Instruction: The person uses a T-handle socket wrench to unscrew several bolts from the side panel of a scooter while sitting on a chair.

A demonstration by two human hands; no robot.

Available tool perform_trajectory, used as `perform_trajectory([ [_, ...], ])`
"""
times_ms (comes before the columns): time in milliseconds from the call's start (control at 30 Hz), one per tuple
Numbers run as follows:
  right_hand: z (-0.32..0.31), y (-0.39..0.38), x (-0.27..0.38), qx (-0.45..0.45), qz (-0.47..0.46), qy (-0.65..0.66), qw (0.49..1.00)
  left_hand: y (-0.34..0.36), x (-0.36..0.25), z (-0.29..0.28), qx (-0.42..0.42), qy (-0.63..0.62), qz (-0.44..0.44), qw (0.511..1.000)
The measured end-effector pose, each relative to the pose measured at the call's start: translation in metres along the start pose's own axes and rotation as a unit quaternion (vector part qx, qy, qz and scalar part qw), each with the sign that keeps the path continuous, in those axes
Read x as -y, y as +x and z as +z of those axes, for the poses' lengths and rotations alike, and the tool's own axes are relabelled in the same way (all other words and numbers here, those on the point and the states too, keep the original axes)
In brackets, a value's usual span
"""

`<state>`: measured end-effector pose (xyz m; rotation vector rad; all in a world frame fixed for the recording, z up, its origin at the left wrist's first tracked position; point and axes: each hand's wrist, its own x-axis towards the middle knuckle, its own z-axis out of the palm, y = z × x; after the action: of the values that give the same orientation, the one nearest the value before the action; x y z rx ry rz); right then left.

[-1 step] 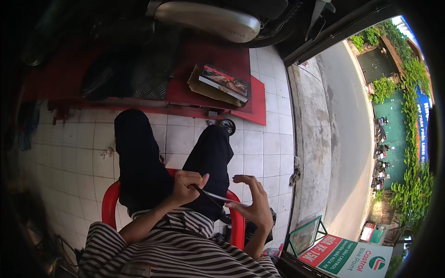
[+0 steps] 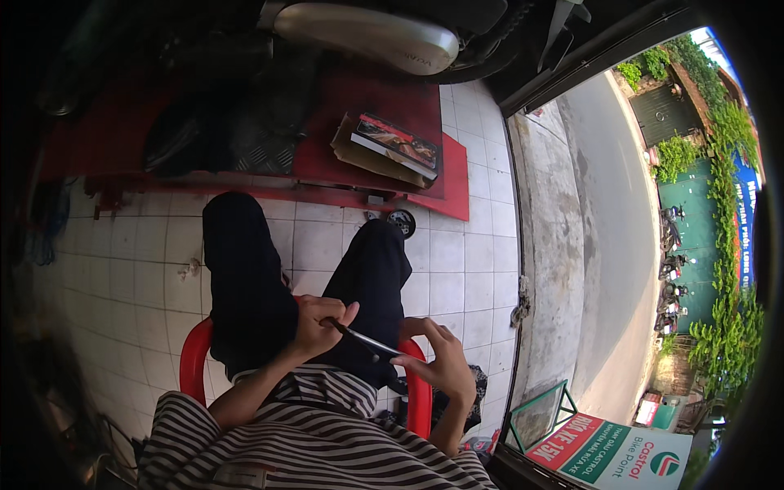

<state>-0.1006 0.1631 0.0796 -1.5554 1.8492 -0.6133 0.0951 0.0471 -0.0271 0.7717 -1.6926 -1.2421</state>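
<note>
My left hand (image 2: 320, 327) is closed in a fist over my lap, thumb out, around one end of a thin, dark-and-silver rod-like thing (image 2: 365, 338). The rod slants down to the right, to my right hand (image 2: 441, 365). There the thumb touches its far end, while the curved fingers stand apart from the thumb. A small dark knob shows just below the rod; whether it belongs to it I cannot tell. Under both hands are my dark trousers (image 2: 359, 282), and my forearms rest close to my striped shirt (image 2: 327, 441).
I sit in a red chair (image 2: 419, 396) on a white tiled floor (image 2: 449, 269). Ahead, a low red platform (image 2: 327, 167) carries an opened box (image 2: 396, 147) beneath a motorcycle (image 2: 367, 37). A round dark part (image 2: 401, 221) lies by my right knee. To the right, a sign (image 2: 612, 449) stands by the street.
Both hands have shifted slightly to the left with the rod. My right hand's fingers have dipped a little toward the thumb.
</note>
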Motion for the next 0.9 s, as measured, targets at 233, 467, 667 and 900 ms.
perform_trajectory([
  [233, 0.073, 0.027, 0.003, -0.016, -0.008, -0.027, 0.999, 0.017, 0.033, -0.088, -0.080, -0.070, -0.186, 0.977],
  [467, 0.113, 0.109, -0.027, -0.231, -0.110, -0.172, 0.951, 0.008, 0.087, -0.133, 0.137, 0.206, -0.142, 0.959],
  [667, 0.139, 0.132, -0.077, -0.244, -0.122, -0.147, 0.951, 0.015, 0.091, -0.115, 0.040, 0.077, -0.261, 0.961],
  [900, 0.142, 0.136, -0.067, -0.209, -0.130, -0.126, 0.961, 0.014, 0.100, -0.135, 0.060, -0.006, -0.242, 0.968],
])
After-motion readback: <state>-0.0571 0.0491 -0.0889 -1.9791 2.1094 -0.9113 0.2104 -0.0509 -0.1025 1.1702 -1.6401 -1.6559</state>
